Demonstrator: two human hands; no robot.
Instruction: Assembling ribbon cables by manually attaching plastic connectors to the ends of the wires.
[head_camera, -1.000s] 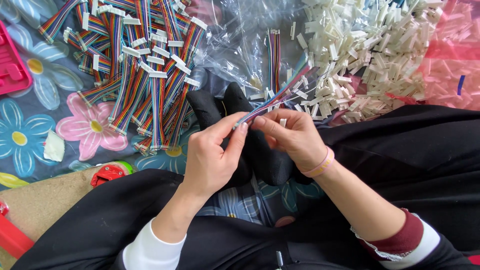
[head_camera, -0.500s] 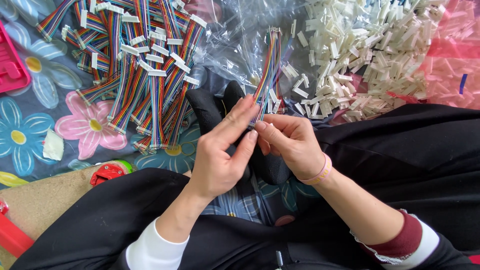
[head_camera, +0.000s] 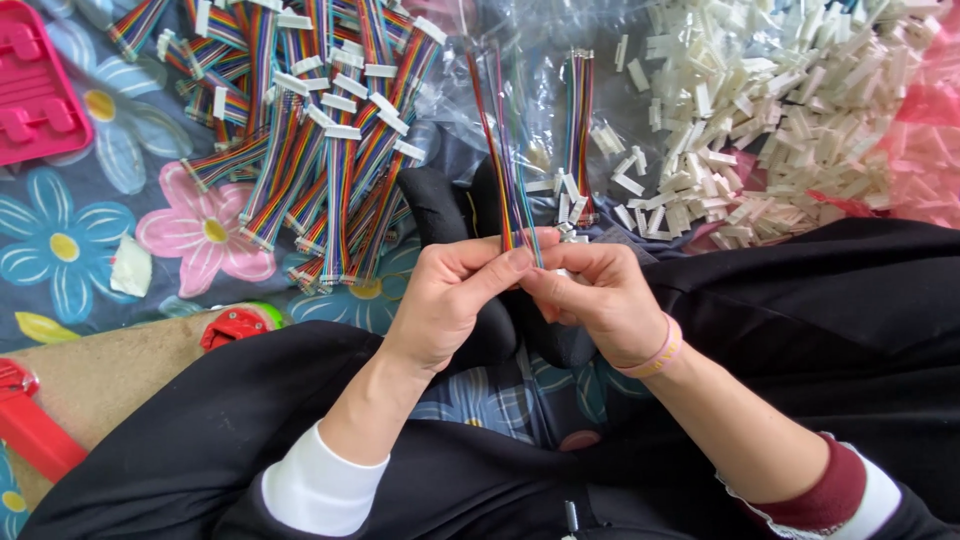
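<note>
My left hand (head_camera: 455, 295) and my right hand (head_camera: 595, 300) meet at the middle, both pinching the lower end of a thin rainbow ribbon cable (head_camera: 500, 150) that stands almost upright, pointing away from me. A small white connector (head_camera: 572, 235) shows at my right fingertips, partly hidden. A second loose rainbow cable (head_camera: 578, 125) lies on clear plastic just beyond my hands.
A pile of rainbow cables with white connectors (head_camera: 320, 130) lies at the upper left on a flowered cloth (head_camera: 60, 240). A heap of loose white connectors (head_camera: 780, 120) fills the upper right. A pink tray (head_camera: 35, 95) is far left; red plastic pieces (head_camera: 235, 325) sit lower left.
The held cable has swung from leaning right to nearly upright. My hands have closed together more tightly around its lower end.
</note>
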